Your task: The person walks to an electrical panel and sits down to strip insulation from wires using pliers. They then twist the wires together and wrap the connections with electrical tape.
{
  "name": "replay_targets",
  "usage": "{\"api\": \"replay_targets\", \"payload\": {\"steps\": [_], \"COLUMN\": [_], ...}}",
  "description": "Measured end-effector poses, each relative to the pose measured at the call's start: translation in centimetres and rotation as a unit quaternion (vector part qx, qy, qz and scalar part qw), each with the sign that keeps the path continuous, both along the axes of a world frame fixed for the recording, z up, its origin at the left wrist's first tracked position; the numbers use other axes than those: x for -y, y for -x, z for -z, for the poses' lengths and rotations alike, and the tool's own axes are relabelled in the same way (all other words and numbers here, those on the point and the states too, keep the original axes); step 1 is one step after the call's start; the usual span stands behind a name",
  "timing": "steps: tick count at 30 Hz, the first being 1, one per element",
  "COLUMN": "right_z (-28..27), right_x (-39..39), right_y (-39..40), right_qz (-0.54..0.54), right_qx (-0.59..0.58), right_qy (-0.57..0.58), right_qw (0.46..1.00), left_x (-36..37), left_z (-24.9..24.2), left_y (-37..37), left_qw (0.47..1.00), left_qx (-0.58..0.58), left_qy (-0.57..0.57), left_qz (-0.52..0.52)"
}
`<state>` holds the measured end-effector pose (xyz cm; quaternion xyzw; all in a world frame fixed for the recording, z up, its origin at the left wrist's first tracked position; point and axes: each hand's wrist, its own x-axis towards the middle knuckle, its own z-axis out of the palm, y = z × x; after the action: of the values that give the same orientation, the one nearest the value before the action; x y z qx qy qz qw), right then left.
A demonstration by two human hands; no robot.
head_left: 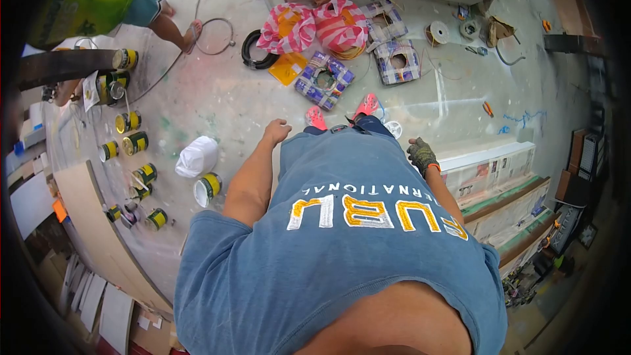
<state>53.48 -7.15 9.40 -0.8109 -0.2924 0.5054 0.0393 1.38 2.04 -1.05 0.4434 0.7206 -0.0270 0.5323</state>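
My bare left hand (pixel 279 131) hangs beside my body over the floor, its fingers loosely apart with nothing seen in them. On the other side, my right hand (pixel 422 156) wears a dark patterned glove with an orange cuff. Its fingers are curled, and whatever they may hold is hidden. A white ring-shaped object (pixel 393 129) shows near my leg, apart from that hand. Ahead of my pink shoes (pixel 367 106) lie taped purple cable boxes (pixel 325 81), pink-and-white bags (pixel 287 27), a black cable coil (pixel 257 51) and a yellow packet (pixel 287 69).
Several yellow-and-black paint cans (pixel 135 143) and a white bag (pixel 197 156) stand at left. Another person's leg (pixel 172 31) is at upper left, near a hose (pixel 217 36). A paper-covered shelf unit (pixel 490 174) stands at right. Orange-handled pliers (pixel 488 109) and a white spool (pixel 438 33) lie ahead.
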Motion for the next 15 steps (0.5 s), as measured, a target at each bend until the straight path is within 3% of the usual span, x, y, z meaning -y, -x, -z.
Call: {"api": "replay_targets", "payload": {"steps": [8, 13, 15], "right_z": [1.9, -2.4, -2.7], "right_x": [0.3, -1.2, -0.2], "right_y": [-0.6, 1.5, 0.7], "right_qz": [-0.051, -0.044, -0.066], "right_qx": [0.008, 0.028, 0.057], "right_qy": [-0.023, 0.007, -0.001], "right_qw": [0.998, 0.999, 0.996], "left_x": [0.8, 1.6, 1.0], "left_z": [-1.4, 1.2, 1.3], "left_y": [0.5, 1.5, 1.1], "left_qw": [0.998, 0.996, 0.996], "left_qx": [0.022, -0.045, -0.038], "left_qy": [0.048, -0.037, 0.007], "left_qz": [-0.034, 0.07, 0.081]}}
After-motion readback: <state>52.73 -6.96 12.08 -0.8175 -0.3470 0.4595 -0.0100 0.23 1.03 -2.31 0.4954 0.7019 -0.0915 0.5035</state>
